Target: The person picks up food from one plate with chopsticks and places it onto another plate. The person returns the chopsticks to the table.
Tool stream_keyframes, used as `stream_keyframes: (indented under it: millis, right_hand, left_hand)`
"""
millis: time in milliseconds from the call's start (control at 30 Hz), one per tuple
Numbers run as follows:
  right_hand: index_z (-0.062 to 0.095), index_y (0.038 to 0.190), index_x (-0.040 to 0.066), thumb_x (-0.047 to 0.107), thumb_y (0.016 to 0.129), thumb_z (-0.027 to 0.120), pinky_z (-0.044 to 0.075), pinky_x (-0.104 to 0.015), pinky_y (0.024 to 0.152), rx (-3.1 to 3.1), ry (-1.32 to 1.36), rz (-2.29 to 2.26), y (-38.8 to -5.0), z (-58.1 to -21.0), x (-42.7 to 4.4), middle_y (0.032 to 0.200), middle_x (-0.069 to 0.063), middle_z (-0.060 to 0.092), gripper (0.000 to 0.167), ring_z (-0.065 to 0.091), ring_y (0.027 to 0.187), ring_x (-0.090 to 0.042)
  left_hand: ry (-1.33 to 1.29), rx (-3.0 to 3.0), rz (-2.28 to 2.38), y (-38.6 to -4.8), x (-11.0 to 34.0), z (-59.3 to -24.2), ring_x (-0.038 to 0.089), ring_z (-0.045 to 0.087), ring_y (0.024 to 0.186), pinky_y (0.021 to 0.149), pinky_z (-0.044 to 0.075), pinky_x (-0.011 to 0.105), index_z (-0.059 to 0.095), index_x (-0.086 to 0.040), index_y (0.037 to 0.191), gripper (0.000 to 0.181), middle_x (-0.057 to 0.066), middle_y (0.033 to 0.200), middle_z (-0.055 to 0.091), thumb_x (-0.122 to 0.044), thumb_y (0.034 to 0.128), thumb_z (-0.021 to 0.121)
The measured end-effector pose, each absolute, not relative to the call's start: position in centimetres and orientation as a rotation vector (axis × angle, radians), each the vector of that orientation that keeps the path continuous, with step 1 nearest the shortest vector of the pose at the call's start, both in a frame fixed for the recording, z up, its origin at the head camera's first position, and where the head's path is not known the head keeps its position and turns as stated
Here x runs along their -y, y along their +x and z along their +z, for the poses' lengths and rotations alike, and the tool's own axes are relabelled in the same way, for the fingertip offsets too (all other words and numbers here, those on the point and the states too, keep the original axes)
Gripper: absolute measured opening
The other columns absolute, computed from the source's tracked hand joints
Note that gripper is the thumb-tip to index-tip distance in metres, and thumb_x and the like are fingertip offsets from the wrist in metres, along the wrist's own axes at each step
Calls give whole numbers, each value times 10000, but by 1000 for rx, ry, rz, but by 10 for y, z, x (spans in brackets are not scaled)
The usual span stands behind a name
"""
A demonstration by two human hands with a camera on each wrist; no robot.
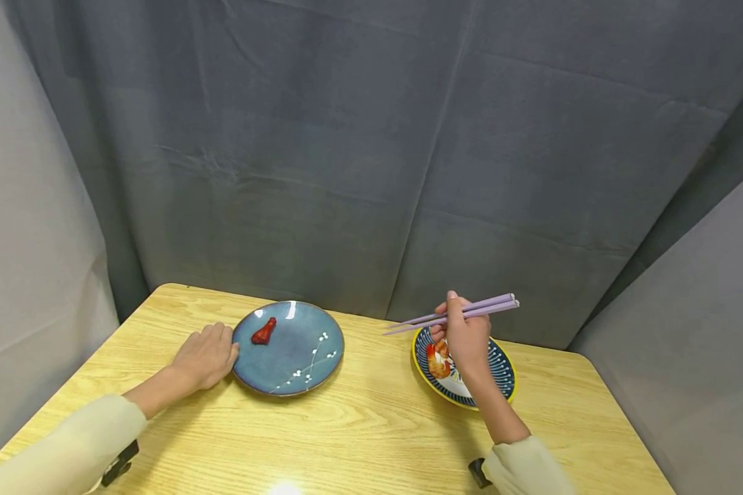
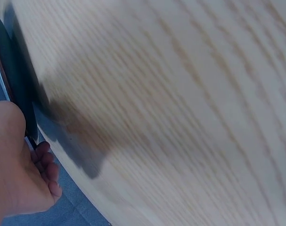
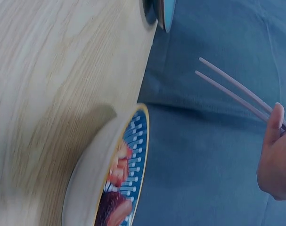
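A blue-grey plate (image 1: 289, 350) with white blossoms stands left of the middle, a small dark red food piece (image 1: 263, 331) lying on it. At its left rim, my left hand (image 1: 207, 354) holds the edge with curled fingers; the left wrist view shows the hand (image 2: 20, 165) against the rim. My right hand (image 1: 467, 337) grips two lilac chopsticks (image 1: 452, 315) above a yellow-rimmed patterned bowl (image 1: 500, 371); their tips point left, slightly apart, with nothing between them. Orange-red and white food (image 1: 438, 360) lies in the bowl, partly hidden by the hand.
The wooden table (image 1: 371, 426) carries both dishes. A dark grey curtain (image 1: 347, 158) hangs behind its back edge, with pale curtains (image 1: 31, 206) at the left and right sides.
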State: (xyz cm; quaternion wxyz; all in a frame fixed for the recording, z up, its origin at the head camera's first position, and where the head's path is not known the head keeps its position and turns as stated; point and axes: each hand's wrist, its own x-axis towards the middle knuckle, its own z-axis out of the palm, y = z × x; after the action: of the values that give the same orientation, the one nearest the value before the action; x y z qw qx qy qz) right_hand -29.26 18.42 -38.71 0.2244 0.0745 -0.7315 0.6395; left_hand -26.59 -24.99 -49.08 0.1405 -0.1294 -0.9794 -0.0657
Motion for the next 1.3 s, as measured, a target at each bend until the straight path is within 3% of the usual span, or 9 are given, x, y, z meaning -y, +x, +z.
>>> stream_keyframes:
  millis: [200, 400, 600, 833, 1000, 1300]
  right_hand:
    - [618, 835, -134, 256, 1067, 484, 543, -353, 476, 2043, 260, 1810, -291, -382, -160, 666, -312, 606, 473, 631, 480, -204]
    - [618, 840, -140, 257, 1065, 488, 538, -303, 475, 2041, 297, 1869, -297, -387, -142, 689, -339, 601, 475, 620, 486, -146]
    - [611, 848, -172, 141, 1061, 476, 552, -357, 497, 2074, 358, 1879, -281, -370, -120, 669, -337, 600, 401, 627, 487, -184]
    - [619, 858, -173, 116, 1057, 479, 561, -402, 524, 2131, 423, 1818, -277, -366, -103, 660, -316, 616, 378, 645, 510, -239]
    - [629, 871, -171, 137, 1064, 478, 551, -488, 538, 2140, 454, 1837, -295, -385, -97, 668, -331, 612, 394, 641, 528, -322]
    - [660, 884, -102, 263, 1055, 520, 558, -391, 506, 2134, 502, 1845, -306, -401, -79, 640, -208, 643, 426, 649, 531, -296]
  left_hand:
    - [-376, 2824, -182, -265, 249, -491, 305, 490, 737, 620, 413, 447, 498, 2, 877, 222, 86, 774, 422, -189, 985, 530]
    - [-362, 2853, -178, -264, 244, -487, 304, 499, 773, 643, 416, 450, 506, 4, 902, 220, 89, 800, 434, -193, 996, 532]
    - [-364, 2855, -191, -265, 242, -487, 298, 495, 775, 641, 413, 441, 506, 2, 906, 217, 87, 802, 433, -193, 999, 524]
    - [-363, 2867, -186, -265, 240, -487, 303, 493, 780, 653, 417, 449, 505, 9, 914, 218, 91, 808, 433, -191, 1001, 519]
    - [-360, 2867, -181, -265, 240, -487, 304, 495, 786, 659, 421, 454, 507, 12, 917, 219, 94, 811, 434, -190, 1001, 520]
    - [-357, 2873, -190, -266, 241, -490, 303, 494, 784, 654, 422, 453, 500, 4, 912, 213, 91, 809, 426, -188, 1003, 516]
